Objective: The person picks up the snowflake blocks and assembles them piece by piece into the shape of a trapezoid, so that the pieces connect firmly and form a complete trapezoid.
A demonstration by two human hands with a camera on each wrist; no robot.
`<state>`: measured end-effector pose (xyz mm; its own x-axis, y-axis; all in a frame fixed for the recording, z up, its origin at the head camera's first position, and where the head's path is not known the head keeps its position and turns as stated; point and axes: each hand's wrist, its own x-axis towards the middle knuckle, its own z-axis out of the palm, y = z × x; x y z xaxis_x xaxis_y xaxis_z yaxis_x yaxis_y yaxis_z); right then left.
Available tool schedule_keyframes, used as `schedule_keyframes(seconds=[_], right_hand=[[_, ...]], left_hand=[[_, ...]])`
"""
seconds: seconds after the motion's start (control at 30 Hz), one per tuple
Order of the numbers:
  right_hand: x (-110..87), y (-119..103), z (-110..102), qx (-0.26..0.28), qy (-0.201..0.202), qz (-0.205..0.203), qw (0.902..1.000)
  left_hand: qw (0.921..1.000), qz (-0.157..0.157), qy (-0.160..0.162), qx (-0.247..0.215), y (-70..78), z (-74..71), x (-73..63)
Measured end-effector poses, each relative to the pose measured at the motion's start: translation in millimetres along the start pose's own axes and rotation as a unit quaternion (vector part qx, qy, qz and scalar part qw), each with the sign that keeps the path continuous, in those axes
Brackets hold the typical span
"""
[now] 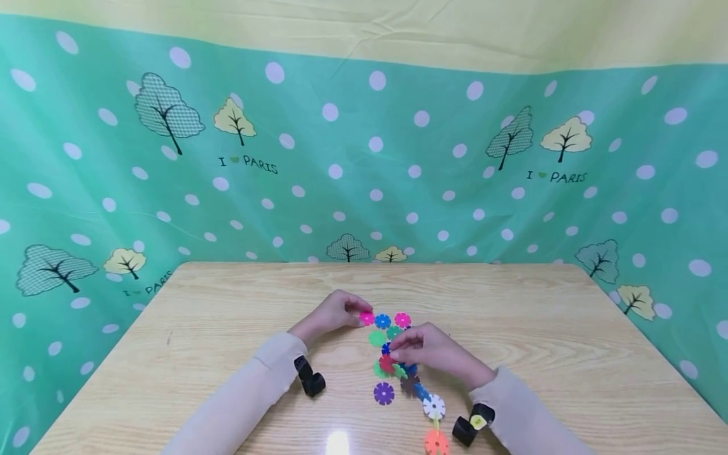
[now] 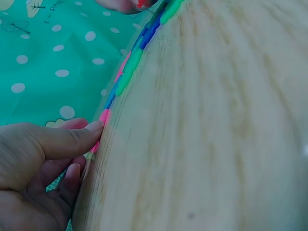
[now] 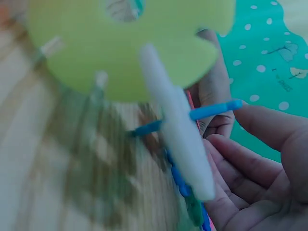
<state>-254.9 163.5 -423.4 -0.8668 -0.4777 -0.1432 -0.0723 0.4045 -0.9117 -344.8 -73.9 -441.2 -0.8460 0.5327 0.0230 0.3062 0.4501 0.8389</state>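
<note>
Between thumb and fingers my left hand (image 1: pixel 340 309) pinches a pink notched plastic disc (image 1: pixel 366 318), low against the tabletop in the left wrist view. Beside it lie a blue disc (image 1: pixel 383 321), another pink disc (image 1: pixel 402 320) and a light green disc (image 1: pixel 377 339). My right hand (image 1: pixel 428 346) holds a red disc (image 1: pixel 387 363) over the cluster, hiding part of it. A chain with a white disc (image 1: pixel 434 406) and an orange disc (image 1: pixel 436 442) trails toward the near edge. In the right wrist view, a yellow-green disc (image 3: pixel 120 57) slots into the white one, which crosses a blue disc (image 3: pixel 216 109).
A purple disc (image 1: pixel 383 394) lies by itself left of the chain. The wooden table (image 1: pixel 227 316) extends to both sides of the discs. Behind its far edge hangs a green dotted cloth (image 1: pixel 364 158) printed with trees.
</note>
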Motion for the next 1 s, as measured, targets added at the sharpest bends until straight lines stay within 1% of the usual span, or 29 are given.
schedule_keyframes(seconds=[0.2, 0.3, 0.4, 0.5, 0.57, 0.63, 0.7, 0.83, 0.9, 1.0], right_hand=[[1.8, 2.7, 5.0, -0.043, -0.01, -0.017, 0.9989], [3.4, 2.6, 7.5, -0.045, -0.015, -0.02, 0.9987], [4.5, 2.6, 8.3, -0.029, -0.027, -0.019, 0.999], [3.8, 3.1, 5.9, 0.008, -0.039, -0.015, 0.9991], [3.3, 3.6, 3.3, 0.031, -0.038, -0.008, 0.9988], [3.0, 4.0, 0.0, 0.052, -0.025, -0.001, 0.9983], [2.8, 3.2, -3.4, 0.071, -0.002, 0.009, 0.9975], [2.1, 0.5, -8.5, 0.102, 0.044, 0.007, 0.9938], [1.2, -1.2, -10.3, 0.116, 0.056, 0.0, 0.9917], [-1.3, -2.7, -11.6, 0.132, 0.065, -0.016, 0.989]], left_hand=[[0.9999, 0.003, 0.011, 0.004, 1.2, 0.8, 0.8], [0.9997, 0.001, 0.021, 0.011, 0.4, 0.5, 1.4], [0.9994, -0.005, 0.029, 0.017, -0.5, 0.0, 1.8], [0.9992, -0.009, 0.034, 0.02, -1.2, -0.3, 1.4], [0.9989, -0.013, 0.039, 0.022, -2.0, -0.8, -0.5], [0.9985, -0.02, 0.046, 0.023, -3.5, -1.4, -2.8], [0.9979, -0.036, 0.051, 0.018, -3.8, -2.4, -5.7], [0.9958, -0.071, 0.056, -0.018, 0.2, -4.4, -14.8], [0.9946, -0.08, 0.051, -0.042, 4.2, -5.1, -21.2], [0.9945, -0.077, 0.037, -0.06, 12.7, -5.1, -32.5]])
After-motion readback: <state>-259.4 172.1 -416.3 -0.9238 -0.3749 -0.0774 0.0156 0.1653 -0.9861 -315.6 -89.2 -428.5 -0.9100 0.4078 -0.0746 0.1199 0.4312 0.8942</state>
